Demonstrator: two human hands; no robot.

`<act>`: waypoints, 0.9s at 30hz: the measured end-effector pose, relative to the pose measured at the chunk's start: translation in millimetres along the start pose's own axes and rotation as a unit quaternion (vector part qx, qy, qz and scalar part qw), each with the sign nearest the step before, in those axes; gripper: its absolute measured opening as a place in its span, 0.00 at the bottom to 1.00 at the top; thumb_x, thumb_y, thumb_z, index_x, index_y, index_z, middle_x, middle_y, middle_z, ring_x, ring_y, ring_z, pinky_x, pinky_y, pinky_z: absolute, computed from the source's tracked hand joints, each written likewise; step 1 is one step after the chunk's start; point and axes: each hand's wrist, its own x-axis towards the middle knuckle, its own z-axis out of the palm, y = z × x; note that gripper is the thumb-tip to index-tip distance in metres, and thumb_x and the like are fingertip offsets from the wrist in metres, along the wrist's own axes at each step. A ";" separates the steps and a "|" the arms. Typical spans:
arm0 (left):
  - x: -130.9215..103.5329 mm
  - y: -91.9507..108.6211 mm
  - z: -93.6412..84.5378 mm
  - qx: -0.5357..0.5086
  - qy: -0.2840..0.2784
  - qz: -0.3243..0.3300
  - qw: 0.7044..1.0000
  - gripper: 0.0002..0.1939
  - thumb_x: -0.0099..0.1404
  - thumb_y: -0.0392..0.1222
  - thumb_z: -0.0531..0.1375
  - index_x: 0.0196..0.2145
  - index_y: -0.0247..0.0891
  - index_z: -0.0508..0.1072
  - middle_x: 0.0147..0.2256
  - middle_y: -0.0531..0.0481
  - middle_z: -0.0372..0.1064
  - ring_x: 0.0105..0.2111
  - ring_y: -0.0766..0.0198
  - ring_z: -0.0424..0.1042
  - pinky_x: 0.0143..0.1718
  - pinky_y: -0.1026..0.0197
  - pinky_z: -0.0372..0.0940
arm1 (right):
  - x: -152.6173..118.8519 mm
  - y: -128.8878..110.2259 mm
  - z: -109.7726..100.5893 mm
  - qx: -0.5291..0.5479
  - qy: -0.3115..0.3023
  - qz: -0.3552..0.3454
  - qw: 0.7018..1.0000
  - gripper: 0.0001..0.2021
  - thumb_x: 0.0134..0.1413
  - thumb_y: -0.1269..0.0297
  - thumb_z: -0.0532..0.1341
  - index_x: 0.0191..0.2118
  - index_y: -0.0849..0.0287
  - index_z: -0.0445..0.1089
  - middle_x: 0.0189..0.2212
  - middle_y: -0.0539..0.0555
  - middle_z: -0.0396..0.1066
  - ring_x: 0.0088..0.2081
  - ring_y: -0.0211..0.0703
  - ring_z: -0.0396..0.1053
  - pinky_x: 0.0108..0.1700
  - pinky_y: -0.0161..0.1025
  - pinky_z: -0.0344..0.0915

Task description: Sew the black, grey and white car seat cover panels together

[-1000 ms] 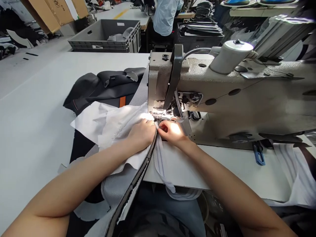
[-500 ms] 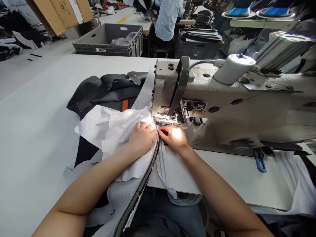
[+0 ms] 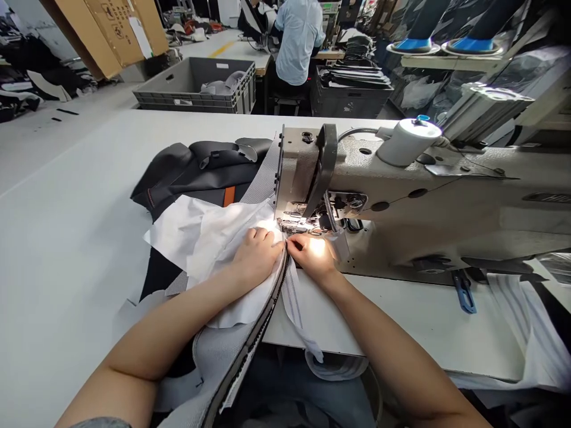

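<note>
My left hand [image 3: 259,255] presses on white fabric [image 3: 214,229], its fingers bent and close together beside the dark-edged seam [image 3: 263,321]. On the other side of that seam, my right hand [image 3: 312,254] pinches the edge, thumb and forefinger together just in front of the needle area. The lit sewing machine [image 3: 414,196] stands over both hands' far side. Black material with an orange tab [image 3: 229,195] lies behind the white fabric. A white striped strip [image 3: 298,306] hangs below my right hand and over the table's front edge.
A thread cone [image 3: 409,142] stands on the machine. Blue snips [image 3: 464,293] and striped white material [image 3: 530,333] lie at the right. Beyond the table are a grey crate [image 3: 191,98] and a seated person [image 3: 297,44].
The view has shifted a little, so the machine and background sit lower in the picture. Both hands keep nearly the same place and hold on the fabric.
</note>
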 end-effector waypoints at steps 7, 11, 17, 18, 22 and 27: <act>2.0 2.6 0.5 -0.024 -0.006 -0.020 1.000 0.14 0.68 0.37 0.50 0.44 0.37 0.73 0.40 0.40 0.68 0.43 0.49 0.62 0.40 0.50 0.53 | -9.3 2.3 3.9 0.021 0.013 -0.039 0.999 0.11 0.58 0.68 0.54 0.37 0.56 0.75 0.33 0.53 0.77 0.35 0.43 0.73 0.40 0.39 0.70; 4.5 2.4 -0.6 -0.019 -0.005 -0.017 1.000 0.14 0.68 0.37 0.50 0.43 0.37 0.74 0.40 0.40 0.69 0.43 0.48 0.63 0.40 0.50 0.53 | -15.3 2.5 1.0 0.002 0.015 -0.077 0.997 0.12 0.57 0.70 0.55 0.42 0.57 0.74 0.38 0.55 0.76 0.41 0.45 0.72 0.46 0.41 0.69; 18.0 -6.4 -1.1 -0.006 0.020 -0.013 1.000 0.14 0.68 0.38 0.50 0.36 0.35 0.75 0.38 0.40 0.70 0.42 0.49 0.64 0.39 0.50 0.54 | -14.5 0.7 -3.4 -0.032 0.027 -0.114 0.993 0.15 0.56 0.72 0.57 0.48 0.59 0.71 0.42 0.57 0.75 0.43 0.46 0.71 0.46 0.41 0.69; 20.4 -8.9 -0.9 -0.003 0.025 -0.007 1.000 0.14 0.68 0.38 0.50 0.35 0.35 0.75 0.38 0.40 0.70 0.42 0.49 0.64 0.40 0.50 0.54 | -14.1 0.6 -4.0 -0.038 0.030 -0.118 0.992 0.15 0.55 0.72 0.57 0.48 0.60 0.71 0.43 0.57 0.75 0.43 0.47 0.71 0.47 0.41 0.69; 28.1 -16.8 0.7 0.011 0.030 0.018 0.999 0.13 0.67 0.36 0.51 0.33 0.35 0.75 0.36 0.41 0.71 0.41 0.49 0.65 0.42 0.49 0.55 | -14.9 -0.1 -6.1 -0.062 0.026 -0.130 0.989 0.16 0.54 0.70 0.58 0.50 0.61 0.70 0.46 0.57 0.73 0.45 0.49 0.69 0.48 0.43 0.68; 31.2 -18.6 1.8 -0.001 0.019 0.023 1.000 0.13 0.67 0.35 0.50 0.35 0.31 0.75 0.38 0.38 0.71 0.43 0.46 0.66 0.44 0.47 0.55 | -15.7 -1.8 -6.3 -0.083 0.006 -0.119 0.989 0.18 0.53 0.69 0.59 0.51 0.61 0.69 0.48 0.57 0.72 0.46 0.50 0.69 0.48 0.44 0.69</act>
